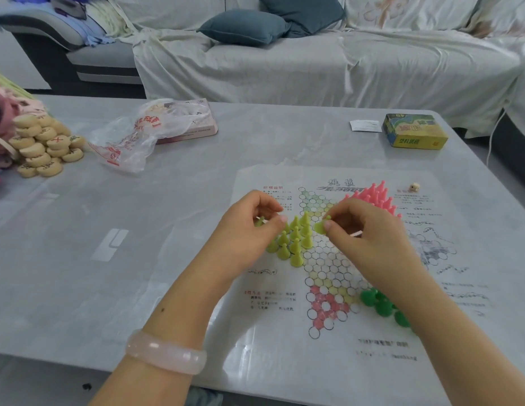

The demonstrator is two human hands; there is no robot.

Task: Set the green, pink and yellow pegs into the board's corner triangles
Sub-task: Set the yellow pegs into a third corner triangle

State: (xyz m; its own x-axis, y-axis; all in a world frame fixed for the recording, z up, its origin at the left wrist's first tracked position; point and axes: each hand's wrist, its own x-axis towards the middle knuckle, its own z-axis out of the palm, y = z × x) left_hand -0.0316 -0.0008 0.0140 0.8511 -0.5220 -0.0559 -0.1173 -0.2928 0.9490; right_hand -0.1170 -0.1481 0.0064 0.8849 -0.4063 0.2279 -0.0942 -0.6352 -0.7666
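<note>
The paper board (337,268) could slide if bumped; the standing yellow pegs (293,241) might topple under the left hand (249,227), which pinches something small; the right hand (361,230) pinches one yellow peg (321,227) and could drop it.

Soft daylight, glare on glossy table (138,218), blurred, bowed edges

Round game discs (46,145) (heaped) at the table's (79,218) left edge; yellow box (415,131) near its far right corner.
</note>
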